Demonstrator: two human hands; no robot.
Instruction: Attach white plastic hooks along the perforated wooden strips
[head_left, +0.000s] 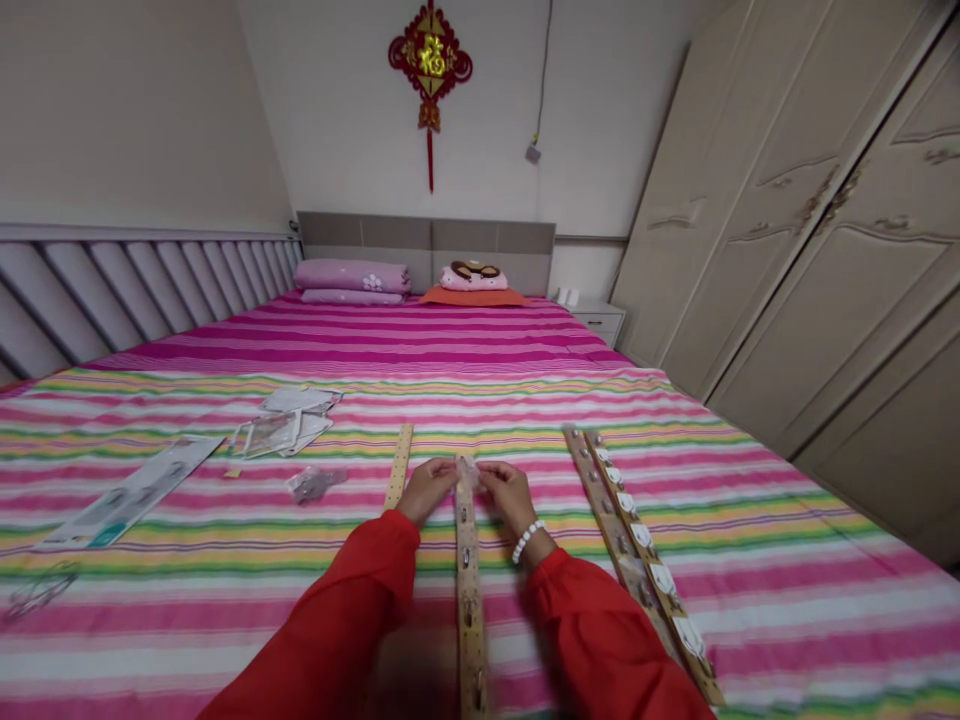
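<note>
Both my hands meet at the far end of a narrow wooden strip with holes [468,580], which lies lengthwise before me with several small metal hooks or clips along it. My left hand [429,488] pinches the left side of a small clear plastic bag [468,470]. From the right, my right hand [511,495], with a white bead bracelet [528,540] at the wrist, pinches the same bag. What the bag holds is too small to tell. Just left of my left hand lies a bare perforated strip [400,465].
Two more strips lie on the right, one with metal pieces [606,512], the other with white tags [651,560]. Left are a clear bag of small parts [315,484], a pile of flat packets [289,425], a long package [131,497] and scissors [41,590] on the striped bedspread [225,620].
</note>
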